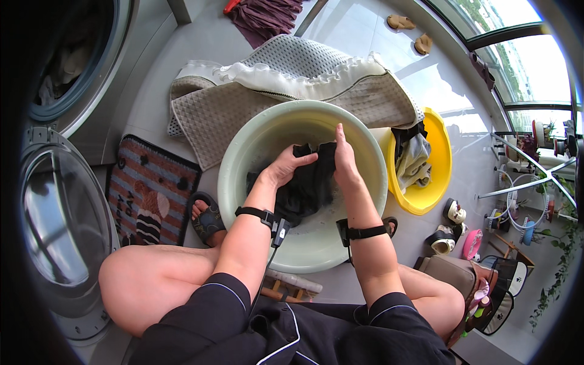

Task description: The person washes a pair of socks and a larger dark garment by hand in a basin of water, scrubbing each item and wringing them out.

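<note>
In a large pale green basin (237, 137) in front of me lies a wet black cloth (303, 191), partly in cloudy, sudsy water. My left hand (289, 165) grips the cloth's upper part, its thumb lying across the top. Opposite it, my right hand (345, 159) is seen edge-on at the cloth's right side, one finger stretched upward and the others mostly hidden. The bunched upper end of the cloth is raised between both hands.
A yellow tub (440, 164) holding garments stands right of the basin. Behind lies a padded mesh cover (292, 54) with a zip. To the left are a striped mat (155, 191) and an open washing-machine door (59, 223). Shoes (442, 239) sit at the right.
</note>
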Tool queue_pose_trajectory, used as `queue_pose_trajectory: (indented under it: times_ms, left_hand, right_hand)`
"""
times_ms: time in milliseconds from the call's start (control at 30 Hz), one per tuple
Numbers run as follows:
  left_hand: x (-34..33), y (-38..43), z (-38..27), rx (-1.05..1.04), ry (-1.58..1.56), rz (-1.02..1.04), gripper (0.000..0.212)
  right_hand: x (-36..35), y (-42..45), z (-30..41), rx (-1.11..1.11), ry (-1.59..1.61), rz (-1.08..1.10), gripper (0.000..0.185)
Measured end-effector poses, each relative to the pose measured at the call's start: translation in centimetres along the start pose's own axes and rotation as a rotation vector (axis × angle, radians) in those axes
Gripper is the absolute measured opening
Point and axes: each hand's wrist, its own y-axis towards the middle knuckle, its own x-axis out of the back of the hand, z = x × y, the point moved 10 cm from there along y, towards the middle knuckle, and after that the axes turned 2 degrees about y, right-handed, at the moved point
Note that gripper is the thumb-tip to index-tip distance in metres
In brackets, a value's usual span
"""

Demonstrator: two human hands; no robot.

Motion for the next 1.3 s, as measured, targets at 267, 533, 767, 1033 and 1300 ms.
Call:
queue_pose_trajectory:
  times_ms: [267, 533, 767, 1033, 1300]
  left_hand:
    - [4.6, 0.7, 3.4, -0.128, -0.063, -0.112, 0.061]
    - [7.5, 2.3, 5.4, -0.016, 0.470, -0.665, 0.054]
    - [6.6, 3.7, 8.6, 0.093, -0.144, -0.300, 0.042]
    - [3.5, 3.9, 10.2, 0.145, -0.254, -0.462, 0.030]
    - [3.3, 3.1, 9.1, 0.160, -0.208, -0.555, 0.038]
  right_hand:
    - [3.1, -2.0, 1.2, 0.351, -0.590, -0.071, 0.035]
    - [-3.0, 0.7, -4.1, 0.561, -1.103, -0.079, 0.037]
    - [-8.8, -7.8, 0.4, 0.584, -0.810, -0.105, 0.026]
    - [-2.1, -3.3, 2.6, 0.514, -0.883, -0.547, 0.036]
    - [-1.3, -2.6, 1.0, 0.413, -0.797, -0.483, 0.031]
